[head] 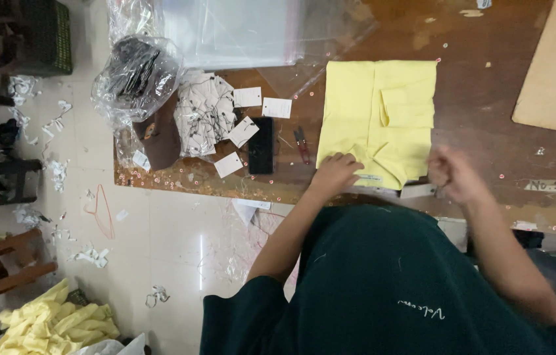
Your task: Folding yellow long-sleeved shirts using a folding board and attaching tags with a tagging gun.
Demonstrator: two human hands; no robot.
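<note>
The yellow garment (378, 118) is pinned by the left hand (334, 172); the right hand (450, 174), beside it, is fisted, contents unclear. Folds could be pulled askew.

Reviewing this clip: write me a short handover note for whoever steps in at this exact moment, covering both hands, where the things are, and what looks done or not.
Left hand: resting on the near edge of the folded yellow garment, fingers curled, by the small label.
Right hand: closed in a fist just right of the garment; blurred, so any contents cannot be told.
Things: snips, black phone and loose white tags lie left of the garment on the table; a yellow pile sits on the floor.
Done: garment lies folded.
Left: it is not bagged; whether it is tagged cannot be told.
</note>
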